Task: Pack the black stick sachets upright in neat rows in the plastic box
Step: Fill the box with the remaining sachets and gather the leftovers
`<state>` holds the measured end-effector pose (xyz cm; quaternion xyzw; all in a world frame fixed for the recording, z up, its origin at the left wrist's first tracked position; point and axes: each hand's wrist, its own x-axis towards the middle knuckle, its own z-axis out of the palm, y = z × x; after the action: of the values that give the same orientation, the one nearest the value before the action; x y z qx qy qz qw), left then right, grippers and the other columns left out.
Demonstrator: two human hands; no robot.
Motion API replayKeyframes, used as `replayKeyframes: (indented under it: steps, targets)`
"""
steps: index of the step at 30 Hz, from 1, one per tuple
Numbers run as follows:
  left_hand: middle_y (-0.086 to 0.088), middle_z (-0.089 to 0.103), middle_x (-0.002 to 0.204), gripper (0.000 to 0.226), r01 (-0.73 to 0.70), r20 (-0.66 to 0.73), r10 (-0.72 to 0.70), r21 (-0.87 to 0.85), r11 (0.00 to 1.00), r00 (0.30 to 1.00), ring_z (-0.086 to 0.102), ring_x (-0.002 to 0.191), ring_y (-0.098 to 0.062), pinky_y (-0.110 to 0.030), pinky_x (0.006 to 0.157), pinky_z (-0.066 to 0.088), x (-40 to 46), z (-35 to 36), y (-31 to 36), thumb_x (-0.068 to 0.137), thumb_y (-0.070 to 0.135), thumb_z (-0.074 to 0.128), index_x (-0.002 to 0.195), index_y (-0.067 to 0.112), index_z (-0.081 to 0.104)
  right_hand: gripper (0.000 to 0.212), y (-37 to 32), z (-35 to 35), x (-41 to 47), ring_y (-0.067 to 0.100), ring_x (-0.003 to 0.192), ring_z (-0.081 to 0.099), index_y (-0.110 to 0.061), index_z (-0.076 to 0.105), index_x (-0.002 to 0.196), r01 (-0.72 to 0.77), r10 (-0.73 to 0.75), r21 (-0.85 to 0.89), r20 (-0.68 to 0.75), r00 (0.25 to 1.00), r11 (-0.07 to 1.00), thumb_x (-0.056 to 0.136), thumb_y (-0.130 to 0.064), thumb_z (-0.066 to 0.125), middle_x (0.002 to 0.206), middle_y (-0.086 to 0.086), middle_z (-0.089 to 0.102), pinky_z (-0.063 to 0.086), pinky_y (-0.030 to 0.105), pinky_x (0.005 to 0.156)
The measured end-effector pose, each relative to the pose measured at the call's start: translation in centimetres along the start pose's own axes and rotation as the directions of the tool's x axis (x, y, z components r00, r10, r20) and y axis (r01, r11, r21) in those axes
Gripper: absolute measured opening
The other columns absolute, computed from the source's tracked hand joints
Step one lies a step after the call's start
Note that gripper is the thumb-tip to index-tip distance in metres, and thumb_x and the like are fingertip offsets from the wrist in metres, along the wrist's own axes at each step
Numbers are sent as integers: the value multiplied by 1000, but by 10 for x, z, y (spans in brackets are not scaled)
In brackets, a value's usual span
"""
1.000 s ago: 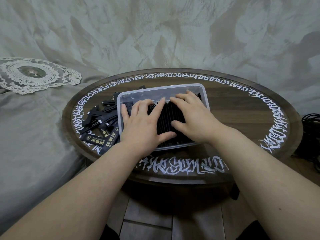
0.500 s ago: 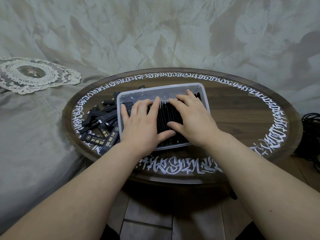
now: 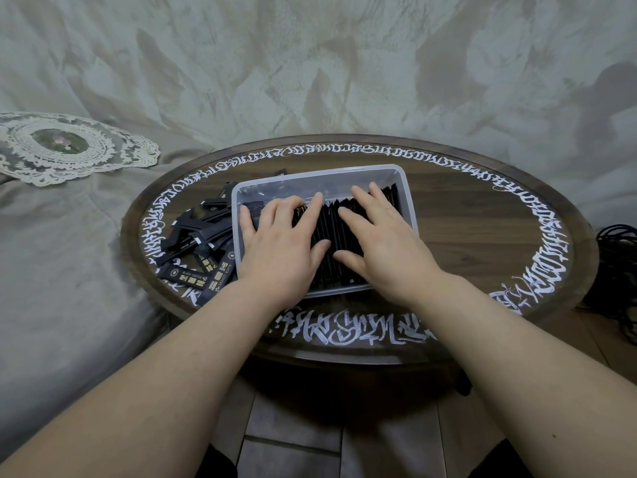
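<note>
A clear plastic box sits near the middle of the round table. Inside it, black stick sachets stand upright in a tight row. My left hand lies flat on the left part of the row, fingers spread and fairly straight. On the right part rests my right hand, fingers also extended, thumb pointing toward the left hand. Both palms cover much of the row. A loose pile of black sachets lies on the table to the left of the box.
The dark wooden round table has white lettering around its rim. A grey sofa cover with a lace doily lies to the left. Black cables sit at the far right. Tiled floor shows below the table.
My right hand has slid slightly left along the row, closing the gap to my left hand. The left hand has barely moved.
</note>
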<state>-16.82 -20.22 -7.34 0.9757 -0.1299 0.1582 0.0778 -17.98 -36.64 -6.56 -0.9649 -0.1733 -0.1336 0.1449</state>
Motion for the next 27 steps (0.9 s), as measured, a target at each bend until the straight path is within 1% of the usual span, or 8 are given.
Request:
replayKeyframes:
  steps: [3, 8, 12, 17, 21, 24, 26, 27]
  targets:
    - [6, 17, 154, 67, -22, 2, 22, 6, 1000, 1000, 10, 142, -19, -59, 114, -3, 0, -1, 0, 96, 50, 40, 151, 39, 5, 66, -2, 2, -3, 26, 147, -2, -15, 32, 147, -20, 20, -13, 5, 1000, 1000, 91, -37, 59, 159, 8, 11, 5, 33, 118]
    - [5, 7, 158, 61, -49, 24, 49, 5, 999, 999, 3, 144, -20, -61, 113, -4, -1, -1, -1, 95, 53, 40, 147, 51, 8, 72, -1, -2, -6, 24, 147, -2, -16, 35, 145, -28, 28, 39, -10, 1000, 999, 85, -39, 67, 159, 9, 11, 8, 32, 117]
    - [2, 7, 158, 61, -58, 16, 58, 14, 998, 998, 4, 144, -22, -61, 113, -5, 0, 0, -3, 94, 55, 39, 146, 53, 7, 82, 0, -7, -9, 23, 147, -3, -14, 32, 146, -25, 25, 44, 9, 1000, 999, 79, -39, 72, 159, 10, 9, 7, 30, 115]
    - [3, 11, 156, 58, -31, 51, 28, 53, 998, 998, 5, 143, -23, -61, 113, -5, 4, 3, -3, 94, 59, 31, 146, 52, 7, 86, -3, -7, -7, 25, 147, -7, -12, 23, 149, -92, 93, -14, 70, 993, 996, 82, -44, 67, 159, 10, 1, 2, 31, 117]
    - [2, 11, 155, 63, -27, 101, 18, 90, 996, 995, 3, 143, -24, -61, 113, -6, 4, 2, 0, 91, 66, 29, 147, 51, 3, 85, -4, -8, -7, 26, 146, -8, -16, 18, 150, -108, 110, -26, 108, 988, 994, 85, -46, 64, 159, 9, -2, 2, 32, 117]
    - [1, 10, 156, 72, -24, 113, 10, 123, 992, 994, 4, 143, -25, -62, 113, -5, 2, 0, 1, 86, 72, 32, 147, 49, 2, 76, -4, -10, -9, 25, 147, -6, -19, 27, 148, -83, 84, -9, 104, 991, 996, 86, -44, 63, 159, 8, 2, 6, 34, 117]
    - [1, 10, 156, 76, -23, 107, 9, 132, 991, 994, 5, 143, -25, -62, 112, -5, 2, -1, 0, 84, 75, 33, 147, 48, 2, 62, -1, -11, -13, 25, 147, 4, -16, 44, 139, -55, 53, 31, 71, 996, 998, 86, -39, 65, 156, 10, 18, 14, 37, 117]
    - [1, 10, 156, 77, -24, 104, 10, 133, 991, 995, 5, 143, -26, -62, 112, -4, 2, -1, 0, 83, 76, 34, 147, 49, 2, 53, 1, -12, -14, 26, 144, 15, -14, 53, 131, -51, 48, 51, 44, 998, 997, 85, -36, 67, 150, 11, 31, 22, 39, 115]
